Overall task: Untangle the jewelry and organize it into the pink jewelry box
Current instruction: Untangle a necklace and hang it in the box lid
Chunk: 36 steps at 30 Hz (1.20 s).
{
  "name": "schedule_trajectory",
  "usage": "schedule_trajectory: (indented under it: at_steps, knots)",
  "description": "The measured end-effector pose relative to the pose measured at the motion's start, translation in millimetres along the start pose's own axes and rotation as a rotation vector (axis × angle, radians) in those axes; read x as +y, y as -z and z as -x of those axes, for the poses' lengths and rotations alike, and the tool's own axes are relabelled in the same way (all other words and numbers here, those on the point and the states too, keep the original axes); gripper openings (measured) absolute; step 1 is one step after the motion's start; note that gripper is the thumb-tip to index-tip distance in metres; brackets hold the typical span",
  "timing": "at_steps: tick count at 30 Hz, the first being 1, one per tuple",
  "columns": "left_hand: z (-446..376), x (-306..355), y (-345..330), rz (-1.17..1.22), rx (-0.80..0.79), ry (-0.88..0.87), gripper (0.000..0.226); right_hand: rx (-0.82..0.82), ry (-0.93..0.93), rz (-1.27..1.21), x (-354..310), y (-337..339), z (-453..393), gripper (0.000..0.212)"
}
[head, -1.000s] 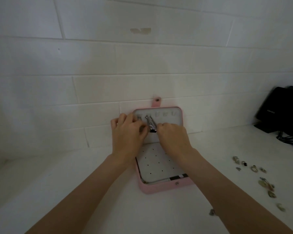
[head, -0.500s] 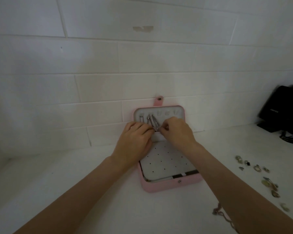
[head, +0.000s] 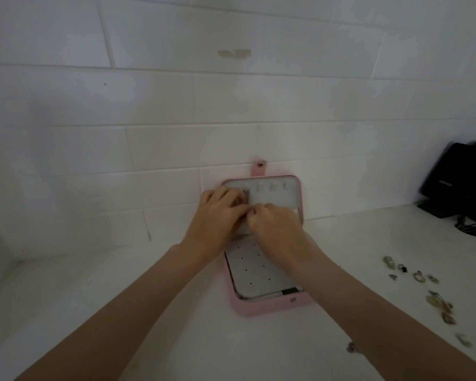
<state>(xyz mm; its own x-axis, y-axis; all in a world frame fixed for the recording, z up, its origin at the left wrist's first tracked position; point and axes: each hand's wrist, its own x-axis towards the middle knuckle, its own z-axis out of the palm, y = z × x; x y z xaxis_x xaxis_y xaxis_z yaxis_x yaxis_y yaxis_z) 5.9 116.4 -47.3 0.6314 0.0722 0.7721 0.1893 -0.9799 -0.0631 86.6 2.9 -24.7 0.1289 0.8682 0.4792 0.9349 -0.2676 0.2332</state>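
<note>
The pink jewelry box [head: 259,307] lies open on the white counter, its lid leaning against the tiled wall. The lid holds a row of small hooks [head: 272,187], and a silver necklace [head: 245,194] hangs from one near the left. My left hand [head: 220,215] and my right hand [head: 275,225] meet over the lid, fingers curled and pinching the chain between them. The hands hide most of the chain. The box base shows a white panel with small holes [head: 254,269].
Several loose rings and earrings [head: 419,277] lie scattered on the counter at the right. Another small piece [head: 351,347] lies beside my right forearm. A black device [head: 456,180] with cables stands at the far right against the wall.
Both hands have shifted slightly and closed tighter over the chain; less of the necklace shows than before. The view has drifted a little.
</note>
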Motion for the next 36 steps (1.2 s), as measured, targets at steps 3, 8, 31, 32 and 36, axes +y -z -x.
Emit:
schedule_trajectory:
  at_steps: [3, 8, 31, 32, 36]
  knots:
    - [-1, 0, -5, 0.013, 0.035, 0.047, 0.015, 0.026, 0.067, -0.060, 4, 6, -3, 0.019]
    - [-1, 2, -8, 0.085, 0.079, 0.205, 0.023, -0.001, -0.163, -0.514, 29, 8, -25, 0.022]
    - [-19, 2, -14, -0.208, 0.296, 0.370, 0.014, 0.141, -0.557, -0.651, 39, -17, -49, 0.029]
    - [-19, 2, -14, -0.204, 0.299, 0.364, 0.013, 0.141, -0.568, -0.650, 38, -18, -48, 0.029]
    - [-19, 1, -13, -0.208, 0.301, 0.337, 0.007, 0.093, -0.552, -0.643, 35, -21, -38, 0.033]
